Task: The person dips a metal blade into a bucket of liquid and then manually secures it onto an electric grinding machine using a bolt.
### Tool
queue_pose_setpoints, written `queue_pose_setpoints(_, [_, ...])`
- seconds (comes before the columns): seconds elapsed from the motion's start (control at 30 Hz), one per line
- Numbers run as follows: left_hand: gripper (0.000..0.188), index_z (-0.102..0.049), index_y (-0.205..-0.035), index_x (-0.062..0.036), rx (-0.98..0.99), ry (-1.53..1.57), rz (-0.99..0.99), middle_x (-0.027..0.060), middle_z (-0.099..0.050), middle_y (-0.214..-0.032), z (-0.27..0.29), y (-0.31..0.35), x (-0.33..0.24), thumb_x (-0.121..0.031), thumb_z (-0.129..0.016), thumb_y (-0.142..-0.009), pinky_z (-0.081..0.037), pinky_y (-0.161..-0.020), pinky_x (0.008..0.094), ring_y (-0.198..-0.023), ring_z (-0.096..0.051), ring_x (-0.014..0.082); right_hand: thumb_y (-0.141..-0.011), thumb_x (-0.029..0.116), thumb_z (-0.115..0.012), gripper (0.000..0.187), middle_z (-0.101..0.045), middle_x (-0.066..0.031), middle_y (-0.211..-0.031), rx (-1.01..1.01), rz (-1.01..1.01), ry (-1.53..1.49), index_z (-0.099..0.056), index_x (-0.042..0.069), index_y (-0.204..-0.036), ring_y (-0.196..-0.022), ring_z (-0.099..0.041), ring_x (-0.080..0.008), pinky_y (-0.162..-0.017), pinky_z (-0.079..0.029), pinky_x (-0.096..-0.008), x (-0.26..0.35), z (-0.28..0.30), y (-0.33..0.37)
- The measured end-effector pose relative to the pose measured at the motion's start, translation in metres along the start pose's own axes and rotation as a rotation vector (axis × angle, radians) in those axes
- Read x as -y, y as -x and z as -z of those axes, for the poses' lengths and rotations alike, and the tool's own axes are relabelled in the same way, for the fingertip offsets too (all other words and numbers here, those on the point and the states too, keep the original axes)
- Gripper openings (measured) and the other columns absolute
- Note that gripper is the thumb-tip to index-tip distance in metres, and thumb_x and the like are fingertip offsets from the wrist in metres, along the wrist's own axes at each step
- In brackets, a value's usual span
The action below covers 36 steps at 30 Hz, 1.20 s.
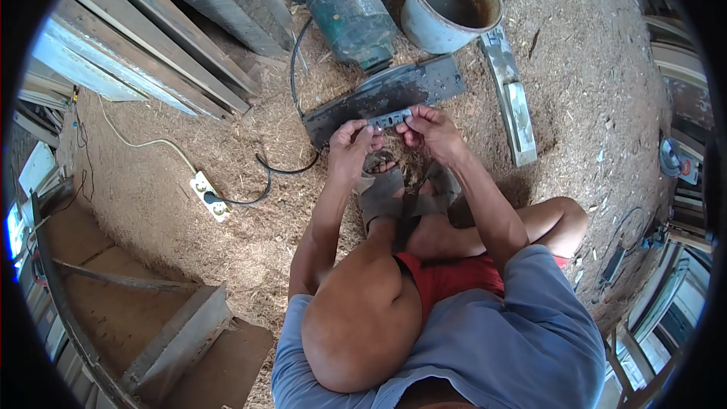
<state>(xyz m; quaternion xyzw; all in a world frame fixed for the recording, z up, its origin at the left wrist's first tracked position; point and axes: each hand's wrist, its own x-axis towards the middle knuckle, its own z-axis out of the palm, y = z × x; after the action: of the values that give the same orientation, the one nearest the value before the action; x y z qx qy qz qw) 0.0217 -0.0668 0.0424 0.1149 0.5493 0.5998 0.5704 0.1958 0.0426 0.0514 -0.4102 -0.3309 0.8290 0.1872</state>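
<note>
Between my two hands is a short flat metal strip with slots (390,119), like a planer blade. My left hand (351,153) pinches its left end, and my right hand (437,135) pinches the right end between thumb and fingers. Just beyond the strip lies a long dark board (424,83), slanting up to the right. Behind that board stands a worn green electric motor (354,19), with part of a pale disc showing at its near end. My sandalled feet are directly below the strip.
A white bucket (414,19) holding dark liquid stands beside the motor. To its right lies a narrow block with a grey slab (518,110). A power strip (210,195) with a black plug and cable rests on the shavings-covered ground. Planks (159,23) lean at upper left; a wooden frame (178,333) lies lower left.
</note>
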Motion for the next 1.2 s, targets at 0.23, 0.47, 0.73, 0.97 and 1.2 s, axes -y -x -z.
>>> queue_pose_setpoints(0.23, [0.009, -0.056, -0.102, 0.0028, -0.072, -0.292, -0.016, 0.0124, -0.069, -0.089, 0.006, -0.023, -0.003, -0.003, -0.057, -0.095, -0.054, -0.063, 0.0240, -0.067, -0.063, 0.0123, -0.090, 0.005, -0.064, 0.005, -0.062, -0.0005, -0.076, -0.246, 0.134, 0.376, -0.063, 0.000, -0.091, -0.072, -0.055, -0.0090, -0.067, -0.046, -0.0247, -0.002, -0.017, -0.021])
queue_pose_setpoints(0.47, [0.010, -0.058, -0.100, 0.0028, -0.044, -0.452, -0.045, 0.0112, -0.069, -0.087, 0.010, -0.024, -0.008, -0.005, -0.060, -0.094, -0.054, -0.063, 0.0230, -0.069, -0.064, 0.0111, -0.089, 0.018, -0.069, 0.019, -0.060, 0.0000, -0.069, -0.279, 0.284, 0.827, -0.063, 0.001, -0.084, -0.062, -0.048, -0.0105, -0.059, -0.042, -0.0281, -0.009, -0.014, -0.039])
queue_pose_setpoints(0.73, [0.010, -0.058, -0.099, 0.0023, -0.052, -0.351, -0.019, 0.0106, -0.069, -0.087, 0.014, -0.023, -0.005, -0.005, -0.060, -0.093, -0.054, -0.062, 0.0232, -0.068, -0.064, 0.0111, -0.095, 0.028, -0.063, 0.026, -0.065, -0.0020, -0.072, -0.292, -0.033, 0.280, -0.064, 0.005, -0.084, -0.062, -0.053, -0.0068, -0.057, -0.043, -0.0241, 0.003, -0.019, -0.027])
queue_pose_setpoints(0.97, [0.010, -0.057, -0.100, 0.0006, -0.057, -0.307, 0.007, 0.0096, -0.068, -0.087, 0.004, -0.030, -0.006, -0.003, -0.061, -0.092, -0.052, -0.060, 0.0220, -0.069, -0.063, 0.0103, -0.090, 0.014, -0.066, 0.014, -0.067, -0.0051, -0.074, -0.238, 0.259, 0.542, -0.068, 0.002, -0.094, -0.069, -0.056, -0.0099, -0.065, -0.047, -0.0280, -0.014, 0.003, -0.044])
queue_pose_setpoints(1.2, [0.015, -0.059, -0.100, 0.0024, -0.138, -0.627, -0.113, 0.0023, -0.060, -0.082, 0.009, -0.039, -0.015, -0.006, -0.065, -0.090, -0.049, -0.057, 0.0211, -0.066, -0.055, 0.0073, -0.082, 0.016, -0.070, 0.018, -0.070, -0.0094, -0.077, -0.307, 0.216, 0.662, -0.070, 0.003, -0.093, -0.071, -0.061, -0.0138, -0.070, -0.049, -0.0306, -0.017, 0.003, -0.068])
